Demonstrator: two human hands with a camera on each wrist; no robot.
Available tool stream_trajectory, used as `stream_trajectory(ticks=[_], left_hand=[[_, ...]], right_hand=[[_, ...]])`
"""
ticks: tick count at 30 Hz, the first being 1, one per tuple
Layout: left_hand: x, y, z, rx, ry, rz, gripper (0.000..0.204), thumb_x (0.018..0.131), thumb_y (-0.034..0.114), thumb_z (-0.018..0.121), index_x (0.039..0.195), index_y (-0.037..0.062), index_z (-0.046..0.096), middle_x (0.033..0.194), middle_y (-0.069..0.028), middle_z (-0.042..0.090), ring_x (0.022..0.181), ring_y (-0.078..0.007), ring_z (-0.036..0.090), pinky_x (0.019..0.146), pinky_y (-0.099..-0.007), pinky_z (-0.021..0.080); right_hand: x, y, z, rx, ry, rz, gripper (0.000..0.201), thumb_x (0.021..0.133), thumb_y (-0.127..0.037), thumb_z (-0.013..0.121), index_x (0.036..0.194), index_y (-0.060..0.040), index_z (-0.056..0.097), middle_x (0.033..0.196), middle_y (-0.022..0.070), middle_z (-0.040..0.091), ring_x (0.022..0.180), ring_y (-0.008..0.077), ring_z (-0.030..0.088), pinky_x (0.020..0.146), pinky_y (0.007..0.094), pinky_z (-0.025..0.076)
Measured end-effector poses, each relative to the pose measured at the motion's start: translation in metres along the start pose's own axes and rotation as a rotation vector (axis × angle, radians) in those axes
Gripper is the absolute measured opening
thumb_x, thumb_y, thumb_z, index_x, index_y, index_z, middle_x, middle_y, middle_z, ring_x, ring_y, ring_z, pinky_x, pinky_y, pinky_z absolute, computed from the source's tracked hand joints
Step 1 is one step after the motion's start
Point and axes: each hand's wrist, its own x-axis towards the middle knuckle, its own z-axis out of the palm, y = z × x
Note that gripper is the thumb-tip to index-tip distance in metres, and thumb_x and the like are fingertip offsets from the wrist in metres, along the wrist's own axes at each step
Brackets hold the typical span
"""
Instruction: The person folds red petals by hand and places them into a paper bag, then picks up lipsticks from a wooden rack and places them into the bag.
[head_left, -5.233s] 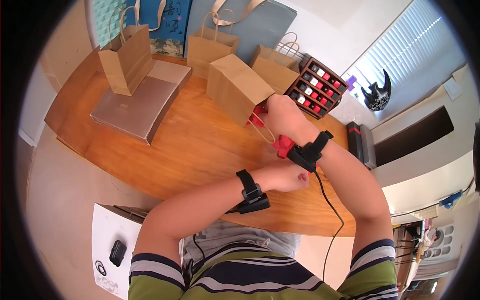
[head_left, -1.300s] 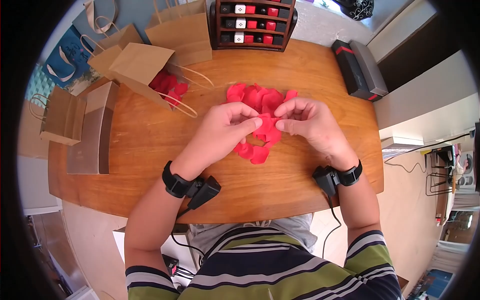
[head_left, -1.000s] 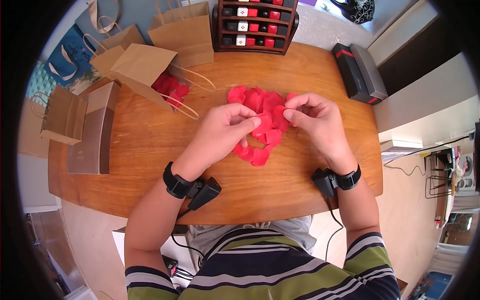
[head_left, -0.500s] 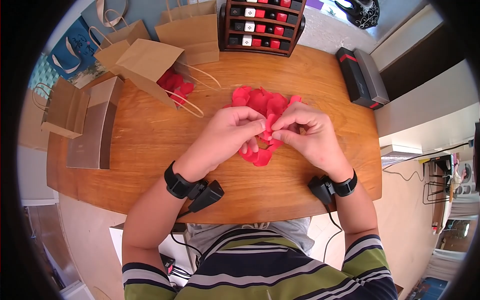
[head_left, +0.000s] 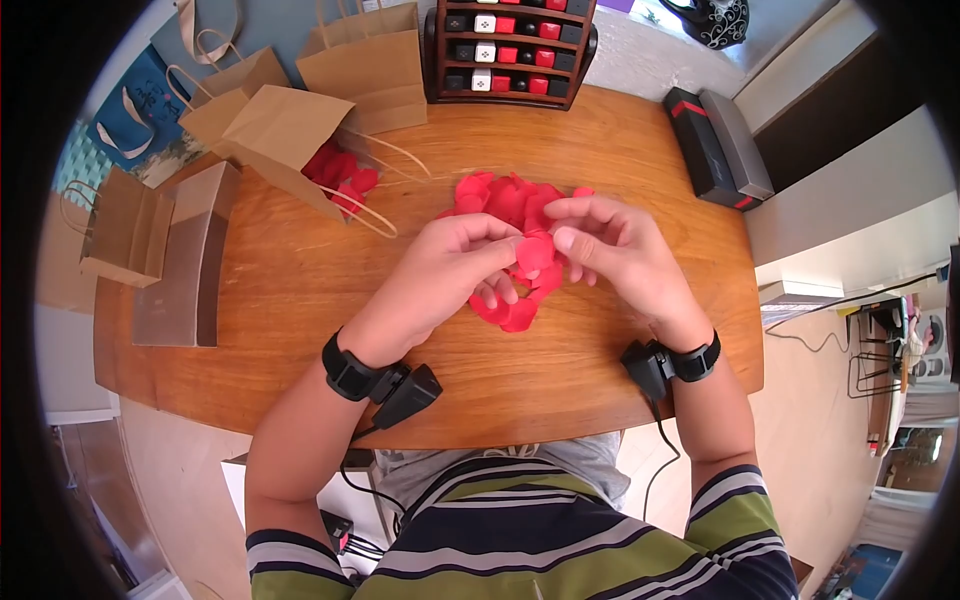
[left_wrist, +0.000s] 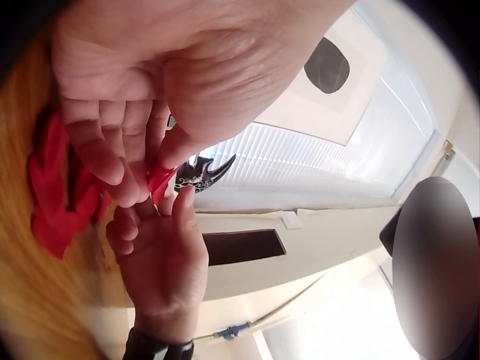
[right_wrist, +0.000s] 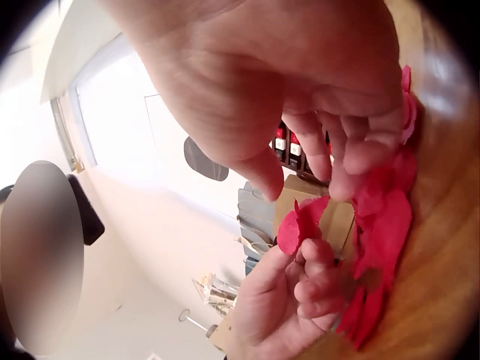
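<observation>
Between the thumb and fingers of my left hand [head_left: 425, 275] is a small cluster of red artificial petals [head_left: 535, 252], raised over the table. The right wrist view shows these held petals [right_wrist: 302, 225] spread apart at the left fingertips. My right hand [head_left: 640, 260] is just beside them, its thumb and forefinger parted with nothing between. Under and beyond both hands, a loose pile of red petals [head_left: 508, 200] lies on the wooden table [head_left: 300, 390]. In the left wrist view the left fingers partly hide the held petals.
A brown paper bag [head_left: 285, 130] lies tipped on the left, red petals [head_left: 340, 180] at its mouth. More paper bags [head_left: 365, 70] and a flat box [head_left: 190, 270] stand around it. A wooden rack [head_left: 510, 55] is at the back, narrow boxes [head_left: 715, 150] at the right.
Earlier, the right hand was at the tipped bag's mouth among petals; now both hands are over the pile. Half a second ago the right fingertips met at the held petals; now they are parted.
</observation>
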Motion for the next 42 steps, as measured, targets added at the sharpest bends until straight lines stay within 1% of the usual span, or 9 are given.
stream_trajectory(ticks=[2,5,13,16,22,29,35,38,42], left_hand=[[0.0,0.0,0.0,-0.008,-0.002,-0.005,0.022,0.105,0.022,0.062,0.115,0.0027,0.068,0.096,-0.0021,0.072,0.076,-0.0076,0.068,0.066,-0.0216,0.052],[-0.001,0.0,0.001,-0.004,-0.004,-0.01,0.023,0.106,0.022,0.062,0.116,0.0027,0.068,0.097,-0.0026,0.072,0.077,-0.0084,0.069,0.066,-0.0221,0.053],[0.002,0.0,0.002,-0.11,0.028,-0.033,0.027,0.107,0.026,0.062,0.119,0.0019,0.066,0.098,-0.0039,0.072,0.081,-0.0108,0.071,0.069,-0.0238,0.055],[-0.001,0.001,0.006,0.0,0.024,0.037,0.025,0.106,0.022,0.064,0.12,0.0013,0.064,0.099,-0.0045,0.073,0.082,-0.011,0.071,0.07,-0.0236,0.055],[0.004,-0.009,0.001,0.033,-0.009,0.101,0.023,0.101,0.014,0.069,0.12,0.0004,0.064,0.099,-0.0046,0.074,0.083,-0.0089,0.07,0.071,-0.0223,0.054],[0.001,-0.003,0.003,0.063,0.033,0.064,0.021,0.101,0.017,0.071,0.115,0.0007,0.071,0.092,-0.0031,0.074,0.079,-0.007,0.067,0.07,-0.0218,0.053],[0.001,-0.005,0.002,0.07,0.06,0.074,0.021,0.1,0.018,0.072,0.113,0.0009,0.072,0.09,-0.0028,0.074,0.076,-0.0066,0.065,0.069,-0.0217,0.053],[0.001,-0.006,0.002,0.061,0.046,0.072,0.023,0.101,0.019,0.071,0.115,0.0004,0.072,0.091,-0.003,0.074,0.075,-0.0071,0.066,0.069,-0.0216,0.053],[-0.001,-0.003,0.003,0.04,0.019,0.036,0.025,0.103,0.022,0.068,0.115,0.0001,0.071,0.093,-0.0039,0.074,0.078,-0.0088,0.069,0.069,-0.0219,0.053]], right_hand=[[-0.002,-0.005,0.002,0.03,-0.07,0.062,0.037,0.093,-0.012,0.08,0.124,0.0034,0.067,0.095,0.0021,0.072,0.08,0.0068,0.065,0.066,0.0204,0.049],[-0.001,0.0,0.005,0.05,-0.092,0.007,0.037,0.093,-0.009,0.08,0.125,0.0032,0.066,0.095,0.0022,0.072,0.079,0.0066,0.065,0.066,0.0201,0.05],[-0.001,0.002,0.005,0.076,-0.055,0.027,0.03,0.094,-0.003,0.076,0.122,0.0023,0.068,0.097,0.0024,0.073,0.082,0.0061,0.067,0.069,0.0196,0.051],[-0.001,0.004,0.004,0.071,-0.046,0.0,0.029,0.094,-0.003,0.076,0.122,0.0017,0.068,0.098,0.0029,0.074,0.082,0.0063,0.067,0.069,0.0197,0.052],[-0.001,0.004,0.006,0.091,-0.074,0.012,0.026,0.095,-0.005,0.075,0.12,0.0011,0.07,0.098,0.0029,0.074,0.079,0.0067,0.066,0.068,0.0202,0.051],[0.001,0.007,0.002,0.126,0.005,-0.043,0.02,0.095,-0.004,0.075,0.114,0.0006,0.073,0.096,0.0028,0.073,0.078,0.0071,0.064,0.07,0.0213,0.051],[-0.004,0.004,0.004,0.104,0.165,-0.236,0.015,0.089,0.004,0.078,0.103,-0.0015,0.074,0.096,0.0013,0.07,0.081,0.007,0.062,0.072,0.0225,0.05],[-0.005,0.009,0.006,-0.154,0.133,-0.443,0.016,0.087,0.008,0.076,0.098,-0.0037,0.076,0.1,0.0012,0.067,0.081,0.0069,0.059,0.069,0.0229,0.048],[-0.006,0.008,0.01,-0.285,0.076,-0.462,0.022,0.085,0.012,0.072,0.097,-0.0058,0.077,0.103,0.0024,0.064,0.081,0.0081,0.057,0.068,0.0234,0.046]])
